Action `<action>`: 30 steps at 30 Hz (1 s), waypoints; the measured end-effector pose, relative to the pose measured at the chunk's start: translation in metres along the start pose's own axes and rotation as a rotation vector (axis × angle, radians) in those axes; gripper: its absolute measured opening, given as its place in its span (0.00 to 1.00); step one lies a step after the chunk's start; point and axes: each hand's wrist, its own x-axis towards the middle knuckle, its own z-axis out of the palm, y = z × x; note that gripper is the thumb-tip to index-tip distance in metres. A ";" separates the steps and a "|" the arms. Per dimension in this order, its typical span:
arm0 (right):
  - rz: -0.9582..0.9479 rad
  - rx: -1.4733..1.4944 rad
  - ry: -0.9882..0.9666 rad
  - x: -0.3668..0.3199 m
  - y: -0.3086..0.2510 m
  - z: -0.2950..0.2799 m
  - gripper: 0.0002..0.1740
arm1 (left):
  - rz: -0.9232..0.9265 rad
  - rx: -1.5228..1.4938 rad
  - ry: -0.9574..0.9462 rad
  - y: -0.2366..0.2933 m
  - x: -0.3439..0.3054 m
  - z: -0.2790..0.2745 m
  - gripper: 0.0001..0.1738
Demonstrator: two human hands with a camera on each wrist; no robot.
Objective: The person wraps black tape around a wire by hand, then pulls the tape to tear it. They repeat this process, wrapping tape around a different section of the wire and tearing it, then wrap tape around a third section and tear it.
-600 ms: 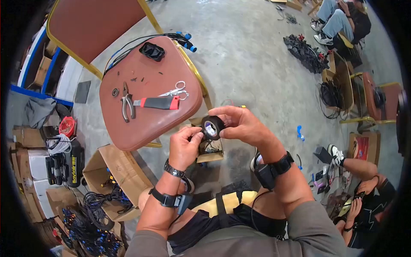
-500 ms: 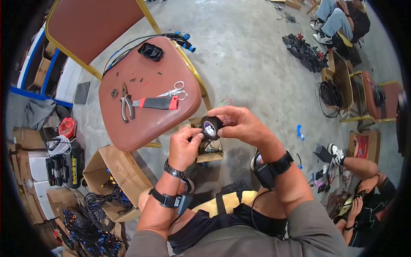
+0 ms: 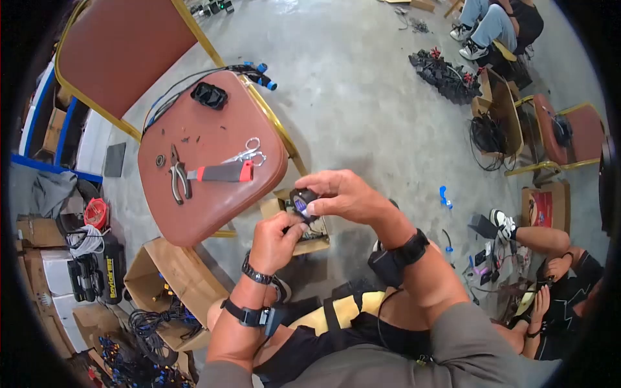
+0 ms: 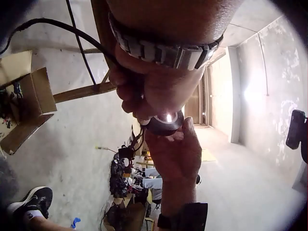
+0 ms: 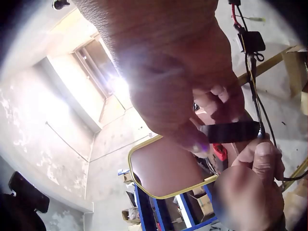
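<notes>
My right hand [image 3: 343, 197] holds a roll of black electrical tape [image 3: 302, 202] by its rim, thumb across its face. Close by on the left, my left hand [image 3: 275, 240] pinches a thin black cable [image 5: 261, 108] between thumb and fingers. In the right wrist view, a dark strip of tape [image 5: 233, 131] spans from the right hand to the cable at the left fingertips [image 5: 263, 148]. A small black box [image 5: 252, 42] sits along the wires above. From the left hand, the black cable trails off in the left wrist view.
Ahead stands a chair with a brown seat [image 3: 207, 139] bearing pliers [image 3: 176, 176], scissors [image 3: 248, 154], a red-black knife [image 3: 220, 172] and a black tray [image 3: 209, 95]. An open carton [image 3: 184, 271] with cables is at left. Another person [image 3: 559, 304] sits at right.
The head view has shifted, so the chair sits lower and further left. The tape roll has tilted in my right hand, thumb now over its face. Both hands keep their holds.
</notes>
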 end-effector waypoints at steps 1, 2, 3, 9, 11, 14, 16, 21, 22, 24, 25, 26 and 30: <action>-0.028 0.074 -0.031 0.001 0.001 0.001 0.25 | -0.004 -0.009 -0.014 0.001 0.002 -0.001 0.05; -0.057 0.145 -0.060 0.001 0.002 0.001 0.27 | -0.004 -0.020 -0.029 0.001 0.002 -0.001 0.05; -0.055 0.147 -0.059 0.001 -0.002 0.001 0.27 | -0.007 -0.021 -0.031 0.001 0.002 0.000 0.05; 0.034 0.050 0.013 0.004 -0.004 -0.002 0.26 | 0.128 -0.023 0.011 0.007 0.000 0.002 0.08; 0.013 -0.029 0.033 0.004 0.001 0.000 0.25 | 0.213 -0.044 0.055 0.007 0.000 0.004 0.10; -0.039 -0.212 0.060 0.007 0.005 0.000 0.23 | 0.237 -0.004 0.063 0.008 -0.001 0.004 0.11; -0.067 -0.312 0.070 0.007 0.002 0.000 0.23 | 0.272 0.024 0.086 0.010 0.000 0.004 0.11; -0.012 -0.465 0.096 0.007 -0.007 0.007 0.24 | 0.273 0.062 0.082 0.015 -0.003 0.004 0.11; -0.009 -0.465 0.098 0.007 -0.009 0.009 0.24 | 0.318 0.107 0.085 0.016 -0.003 0.005 0.11; 0.021 -0.574 0.089 0.007 -0.013 0.011 0.25 | 0.363 0.144 0.087 0.015 -0.003 0.008 0.11; 0.024 -0.576 0.090 0.007 -0.011 0.011 0.25 | 0.381 0.149 0.096 0.014 -0.003 0.009 0.12; 0.006 -0.621 0.087 0.009 -0.009 0.011 0.25 | 0.397 0.155 0.105 0.014 -0.004 0.010 0.12; 0.055 -0.839 0.067 0.011 -0.010 0.014 0.24 | 0.359 0.117 0.131 0.023 -0.004 0.012 0.13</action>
